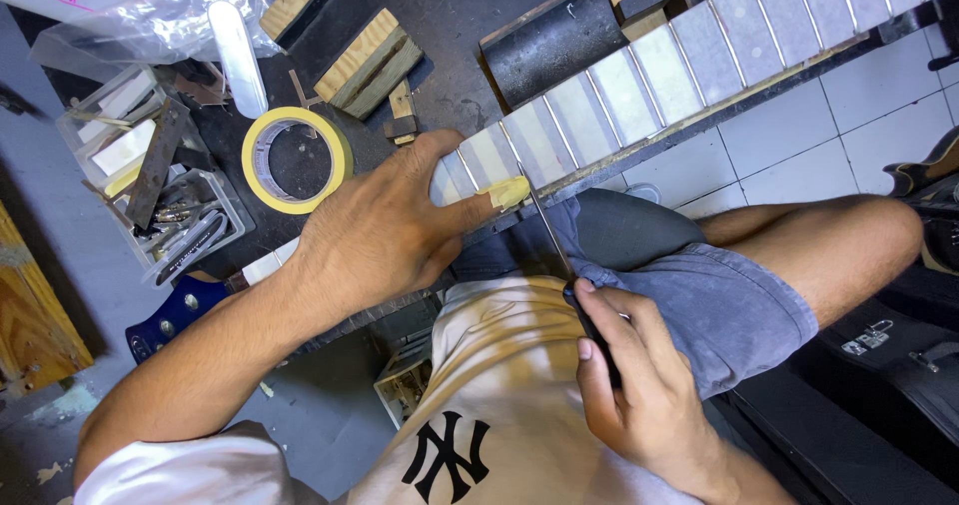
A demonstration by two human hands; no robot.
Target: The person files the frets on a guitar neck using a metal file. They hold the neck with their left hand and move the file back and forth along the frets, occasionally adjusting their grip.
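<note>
Nearest me, the right hand (pixel 624 370) is clenching around the dark handle of a thin metal tool (pixel 547 227), wrist bent over the lap, and I am angling its shaft up to the guitar neck (pixel 699 50). Its tip is touching a fret beside a yellow tape scrap (pixel 508 192). I judge the tool light, stiff and best gripped by that handle. My left hand (pixel 385 230) is pressing flat, fingers spread, pinning the neck's near end at the workbench (pixel 450 15) edge. A yellow tape roll (pixel 297 158) is lying just beyond, near a parts tray (pixel 150 180).
</note>
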